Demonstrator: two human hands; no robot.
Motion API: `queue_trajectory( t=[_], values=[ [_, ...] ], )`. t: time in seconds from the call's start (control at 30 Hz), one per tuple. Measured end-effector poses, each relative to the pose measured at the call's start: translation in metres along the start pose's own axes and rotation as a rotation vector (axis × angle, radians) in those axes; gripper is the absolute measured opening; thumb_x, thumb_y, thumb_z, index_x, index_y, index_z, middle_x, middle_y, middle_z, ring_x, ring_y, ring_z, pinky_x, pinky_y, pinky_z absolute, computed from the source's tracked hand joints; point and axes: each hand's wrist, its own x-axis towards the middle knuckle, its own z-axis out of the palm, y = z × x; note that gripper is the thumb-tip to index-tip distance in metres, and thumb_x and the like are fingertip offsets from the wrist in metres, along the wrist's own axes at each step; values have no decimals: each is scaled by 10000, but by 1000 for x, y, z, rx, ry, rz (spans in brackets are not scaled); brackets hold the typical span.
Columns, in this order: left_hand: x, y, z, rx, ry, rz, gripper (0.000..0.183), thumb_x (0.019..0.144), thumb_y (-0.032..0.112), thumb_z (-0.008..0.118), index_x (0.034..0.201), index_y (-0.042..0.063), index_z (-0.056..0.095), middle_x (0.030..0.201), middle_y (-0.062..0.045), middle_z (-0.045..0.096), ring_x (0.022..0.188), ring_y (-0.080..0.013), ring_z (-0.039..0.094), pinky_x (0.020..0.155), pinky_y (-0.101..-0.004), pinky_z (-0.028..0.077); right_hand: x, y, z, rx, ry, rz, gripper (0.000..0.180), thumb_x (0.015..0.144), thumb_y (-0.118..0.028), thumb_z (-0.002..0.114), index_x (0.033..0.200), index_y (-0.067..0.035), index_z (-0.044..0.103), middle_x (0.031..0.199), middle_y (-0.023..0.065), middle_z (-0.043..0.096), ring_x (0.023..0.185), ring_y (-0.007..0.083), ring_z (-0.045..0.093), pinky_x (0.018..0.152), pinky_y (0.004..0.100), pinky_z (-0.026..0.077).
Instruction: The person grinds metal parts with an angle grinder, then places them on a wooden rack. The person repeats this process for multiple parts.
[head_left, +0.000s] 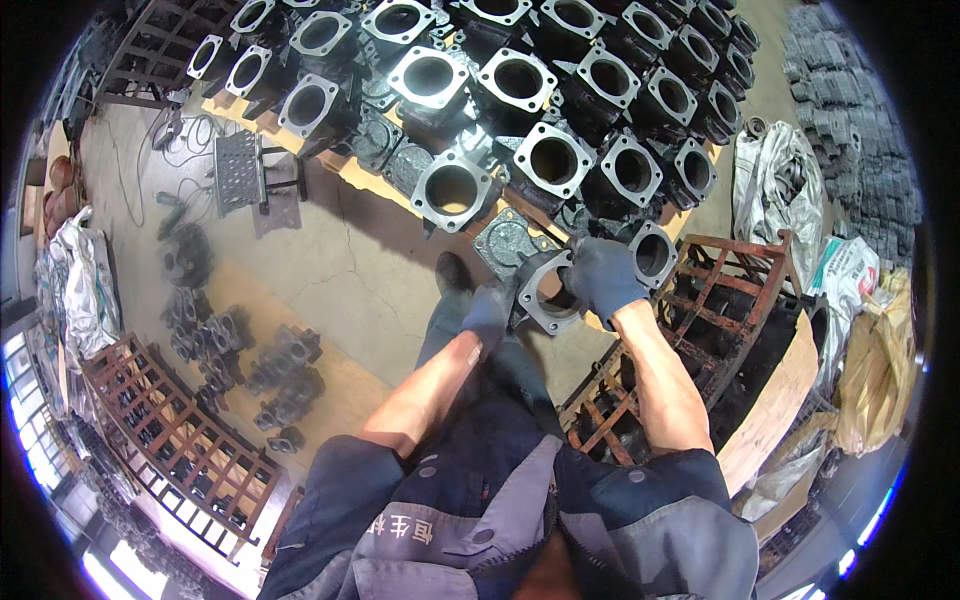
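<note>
A black cast-metal housing (534, 294) with a bright machined square flange and a round bore is in front of me at the table's near edge. My right hand (606, 279), in a dark blue-grey work glove, grips its upper right rim, fingers at the bore. My left hand (486, 316), gloved alike and slightly blurred, holds the housing's left side; its fingertips are partly hidden. Just beyond lies a rough grey casting face (504, 241). Another flanged housing (452, 190) stands to the upper left, and one more (652, 255) is right of my right hand.
Rows of similar housings (553, 160) crowd the cardboard-covered table (360, 180). Rusty metal crates stand close on the right (712, 300) and at lower left (180, 442). A perforated metal step (238, 174), cables (187, 142) and small castings (285, 367) occupy the left floor. Sacks (780, 172) stand right.
</note>
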Motion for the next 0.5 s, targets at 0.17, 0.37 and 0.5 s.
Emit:
queue_trajectory(
  t=[0.17,0.37,0.5],
  values=[
    [14,58,-32,210,-5,7,248,878,181,597,1094,60,619,871,-199,679,808,-366,671,686,-485,506,15,7,7,9,-41,5,218,735,-183,651,845,-1,701,776,266,663,750,426,672,672,480,547],
    [21,55,-42,346,-42,88,275,875,209,615,1081,27,618,887,-220,676,817,-404,656,696,-500,508,24,5,7,-10,-54,21,226,723,-193,666,848,-10,714,768,261,664,730,424,671,663,478,546],
    [28,57,-46,250,-72,28,297,859,213,642,1092,32,616,875,-231,678,813,-414,659,693,-495,516,33,8,10,-48,-95,-28,190,755,-156,640,867,-21,713,798,244,679,775,408,686,714,486,545]
  ],
)
